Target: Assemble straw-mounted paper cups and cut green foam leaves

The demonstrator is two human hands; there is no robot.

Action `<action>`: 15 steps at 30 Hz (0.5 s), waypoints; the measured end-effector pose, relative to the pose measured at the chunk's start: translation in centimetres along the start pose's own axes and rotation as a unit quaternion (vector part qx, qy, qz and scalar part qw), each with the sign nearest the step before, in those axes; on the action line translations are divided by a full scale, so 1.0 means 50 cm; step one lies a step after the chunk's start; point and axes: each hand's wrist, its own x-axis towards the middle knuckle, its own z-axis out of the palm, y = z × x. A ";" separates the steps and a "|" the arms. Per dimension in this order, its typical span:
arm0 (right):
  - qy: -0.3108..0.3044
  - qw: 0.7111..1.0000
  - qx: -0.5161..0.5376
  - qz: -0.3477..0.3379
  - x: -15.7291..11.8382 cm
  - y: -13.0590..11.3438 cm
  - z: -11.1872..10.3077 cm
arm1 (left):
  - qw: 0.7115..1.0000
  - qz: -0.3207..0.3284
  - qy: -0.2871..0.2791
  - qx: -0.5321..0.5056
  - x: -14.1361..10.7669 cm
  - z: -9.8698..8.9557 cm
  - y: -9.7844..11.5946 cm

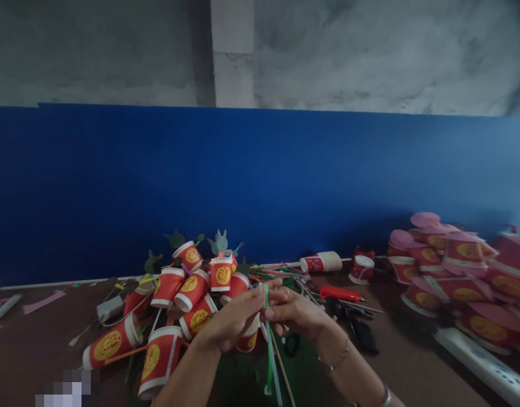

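Note:
In the middle of the head view, my left hand [238, 315] and my right hand [300, 310] meet with their fingertips together. Between them is a thin green plastic strip [269, 362], hanging down, with a small pale piece at its lower end. A pale translucent strip [276, 373] runs alongside it. My right thumb and fingers pinch near the top of the green strip; my left fingers close around the same place. Below the hands a thin wooden stick [284, 362] slants down, and I cannot tell whether it is held. Red paper cups [198, 316] lie just left of my left hand.
Several red cups with pink paper tops [467, 249] are heaped at the right, behind a white power strip [482, 362]. A red-handled tool [340, 293] and black objects [362, 333] lie right of my hands. A blue panel [260, 181] rises behind the table.

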 end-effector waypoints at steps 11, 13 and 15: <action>0.337 0.928 -0.158 0.020 0.039 0.006 -0.193 | 0.911 0.017 0.269 -0.312 0.022 -0.016 0.025; 0.396 0.900 -0.180 0.035 0.055 0.007 -0.243 | 0.900 0.007 0.275 -0.337 0.018 -0.015 0.034; 0.429 0.877 -0.211 0.052 0.070 0.010 -0.280 | 0.896 0.000 0.277 -0.347 0.015 -0.011 0.039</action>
